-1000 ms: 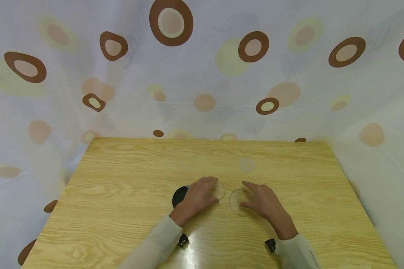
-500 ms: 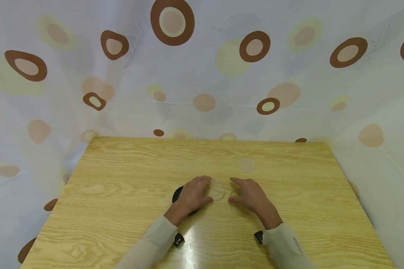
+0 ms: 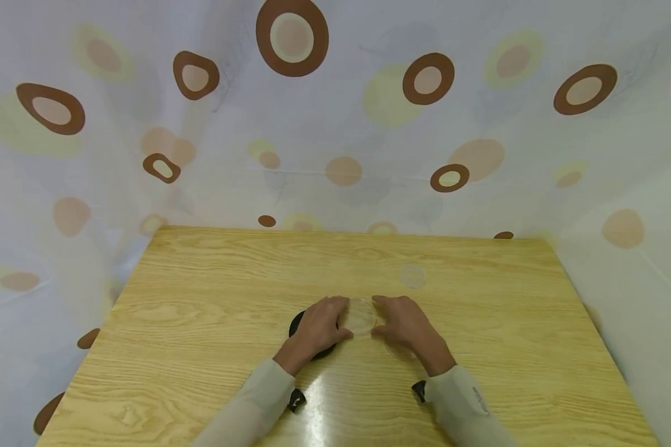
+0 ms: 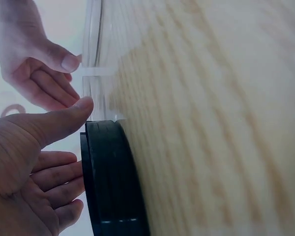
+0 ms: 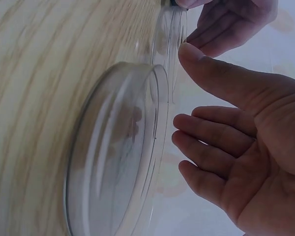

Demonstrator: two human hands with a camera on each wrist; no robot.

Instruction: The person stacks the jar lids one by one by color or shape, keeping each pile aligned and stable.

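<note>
A clear, shallow round dish (image 3: 360, 316), like a petri dish, lies on the wooden table between my two hands. On its left side is my left hand (image 3: 315, 326), thumb and fingers apart, tips near the rim. My right hand (image 3: 407, 324) flanks the other side in the same way, thumb tip close to the rim. Below the right hand sits a second clear dish (image 5: 113, 152), mostly covered by that hand in the head view. A black round dish (image 4: 115, 187) stands under the left hand, partly hidden by it.
A smaller, faint clear disc (image 3: 412, 275) lies farther back on the wooden table (image 3: 229, 273). Spotted pale cloth (image 3: 343, 143) hangs along the back and both sides. Black devices (image 3: 296, 400) are worn at the wrists.
My right hand has moved left, from over the second clear dish to the right rim of the middle one. The left hand has drawn back slightly to the left, uncovering more of that dish.
</note>
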